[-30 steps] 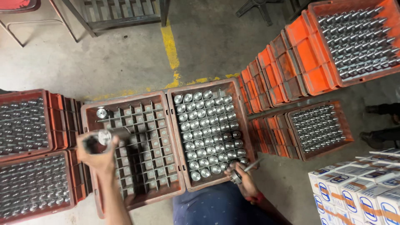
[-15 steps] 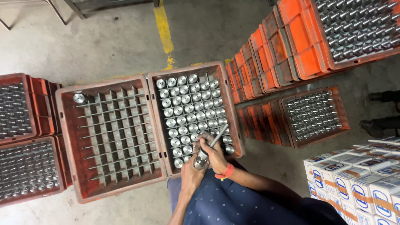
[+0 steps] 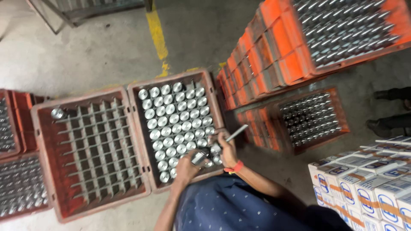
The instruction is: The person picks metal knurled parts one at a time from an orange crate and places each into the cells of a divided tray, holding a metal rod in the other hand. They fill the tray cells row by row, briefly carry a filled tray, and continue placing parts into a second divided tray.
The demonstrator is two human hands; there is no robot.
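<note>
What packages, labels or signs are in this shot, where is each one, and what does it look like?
Stack of cartons: lower right corner, boxy, white with blue printed panels and brownish tape strips.
Yellow floor stripe: painted on the concrete, top centre, worn and chipped.
Wristband: thin, red-orange, on the right hand over the full crate.
No screens or hanging signs show.
</note>
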